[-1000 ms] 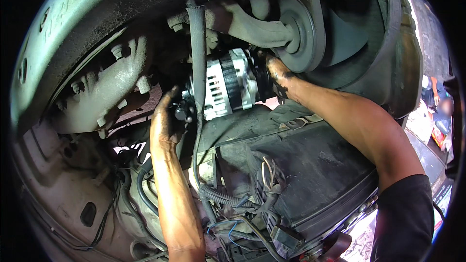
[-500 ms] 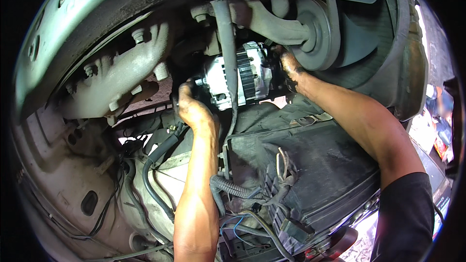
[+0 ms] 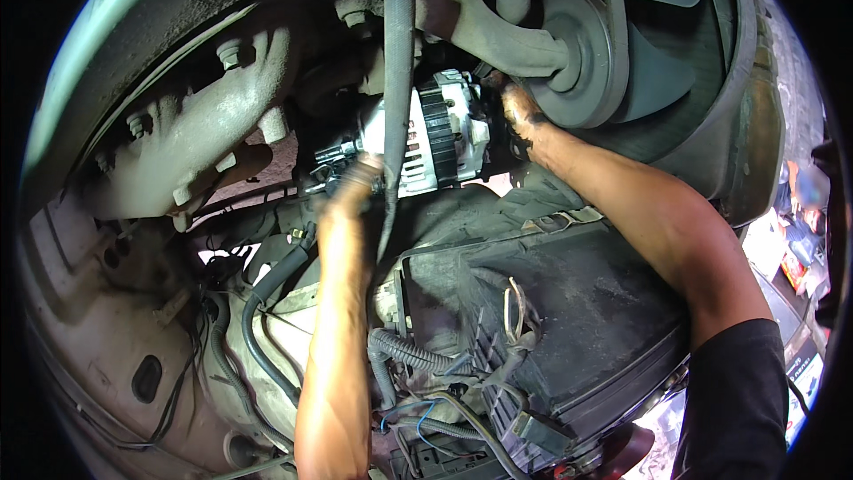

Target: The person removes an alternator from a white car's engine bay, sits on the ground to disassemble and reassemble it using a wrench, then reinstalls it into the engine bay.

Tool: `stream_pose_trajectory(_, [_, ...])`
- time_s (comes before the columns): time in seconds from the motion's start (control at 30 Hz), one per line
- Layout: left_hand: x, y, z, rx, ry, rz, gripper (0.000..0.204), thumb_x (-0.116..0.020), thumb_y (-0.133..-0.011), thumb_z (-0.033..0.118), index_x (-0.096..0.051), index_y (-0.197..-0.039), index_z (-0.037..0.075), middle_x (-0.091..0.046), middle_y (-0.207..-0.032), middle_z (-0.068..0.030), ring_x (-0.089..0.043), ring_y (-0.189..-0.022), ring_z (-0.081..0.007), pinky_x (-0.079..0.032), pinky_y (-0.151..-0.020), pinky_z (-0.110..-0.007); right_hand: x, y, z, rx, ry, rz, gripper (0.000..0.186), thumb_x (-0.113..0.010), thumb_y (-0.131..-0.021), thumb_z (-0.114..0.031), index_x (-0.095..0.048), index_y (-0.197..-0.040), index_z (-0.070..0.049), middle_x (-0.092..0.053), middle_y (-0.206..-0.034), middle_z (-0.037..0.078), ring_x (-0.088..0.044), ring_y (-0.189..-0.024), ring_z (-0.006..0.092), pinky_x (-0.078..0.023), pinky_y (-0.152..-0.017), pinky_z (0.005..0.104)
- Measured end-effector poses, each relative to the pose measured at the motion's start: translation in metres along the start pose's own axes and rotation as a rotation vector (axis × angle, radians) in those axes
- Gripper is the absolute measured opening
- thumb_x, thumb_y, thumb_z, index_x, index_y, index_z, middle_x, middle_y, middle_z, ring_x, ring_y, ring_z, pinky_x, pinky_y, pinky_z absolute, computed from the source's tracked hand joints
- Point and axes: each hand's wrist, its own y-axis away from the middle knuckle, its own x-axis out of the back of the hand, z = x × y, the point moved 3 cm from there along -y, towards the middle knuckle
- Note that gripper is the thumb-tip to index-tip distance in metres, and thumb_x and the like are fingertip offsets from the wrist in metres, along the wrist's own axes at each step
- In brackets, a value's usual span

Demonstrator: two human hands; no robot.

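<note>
A silver and black alternator point(image 3: 433, 147) sits in the middle of the engine bay, with a dark hose point(image 3: 399, 53) hanging down in front of it. My right hand point(image 3: 520, 116), smudged with black, grips its right, pulley end; the fingertips go into shadow there. At the other end, my left hand point(image 3: 348, 188) is smeared by motion beside the studs and connectors on the alternator's rear. Its fingers are too blurred to read.
A cooling fan point(image 3: 657, 80) and pulley point(image 3: 577, 58) stand close above my right hand. To the left runs a rough metal manifold point(image 3: 191, 147). Below lie a black box-like cover point(image 3: 569, 302), a corrugated hose point(image 3: 418, 348) and loose bare-ended wires point(image 3: 515, 307).
My left hand has come off the alternator's rear edge and shifted lower, uncovering the studs there. My right hand stays at the pulley end. The whole view has shifted slightly.
</note>
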Motion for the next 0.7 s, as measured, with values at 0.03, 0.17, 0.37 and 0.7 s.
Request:
stream_pose_trajectory(0.03, [0.005,0.012,-0.001,-0.013,-0.528,0.160,0.077,-0.083,-0.077,0.048,-0.062,-0.125,-0.008,-0.070,-0.117,-0.0181,-0.064,-0.112,-0.0300,-0.048,-0.100,-0.041,-0.001,-0.005,0.001,0.060,0.013,-0.073,0.029,-0.053,-0.103,-0.036,-0.064,-0.111,-0.010,-0.069,-0.094,0.004,-0.067,-0.078,0.0167,-0.057,-0.071,0.0352])
stream_pose_trajectory(0.17, [0.002,0.012,-0.004,0.142,-0.619,-0.156,0.104,-0.083,-0.072,0.063,-0.055,-0.136,-0.013,-0.064,-0.127,-0.0298,-0.062,-0.121,-0.0337,-0.045,-0.105,-0.040,0.006,-0.007,0.009,0.057,-0.021,-0.061,0.036,-0.056,-0.101,-0.041,-0.064,-0.113,-0.008,-0.070,-0.095,0.006,-0.068,-0.080,0.0193,-0.057,-0.073,0.0392])
stream_pose_trajectory(0.37, [-0.011,-0.008,-0.028,0.437,0.090,-0.306,0.061,-0.077,-0.090,0.046,-0.063,-0.125,-0.002,-0.065,-0.127,-0.0187,-0.060,-0.123,-0.0302,-0.055,-0.101,-0.049,0.009,-0.002,0.013,-0.231,-0.153,-0.080,0.041,-0.055,-0.100,-0.045,-0.067,-0.113,-0.008,-0.071,-0.092,0.008,-0.069,-0.077,0.0204,-0.058,-0.073,0.0400])
stream_pose_trajectory(0.7, [-0.032,-0.025,-0.036,0.256,0.615,-0.383,0.046,-0.072,-0.095,0.032,-0.059,-0.126,0.000,-0.063,-0.117,-0.0156,-0.068,-0.104,-0.0341,-0.060,-0.089,-0.059,0.005,0.008,0.004,-0.180,-0.037,-0.115,0.045,-0.051,-0.104,-0.044,-0.062,-0.126,-0.006,-0.065,-0.114,0.009,-0.062,-0.101,0.0214,-0.049,-0.091,0.0365])
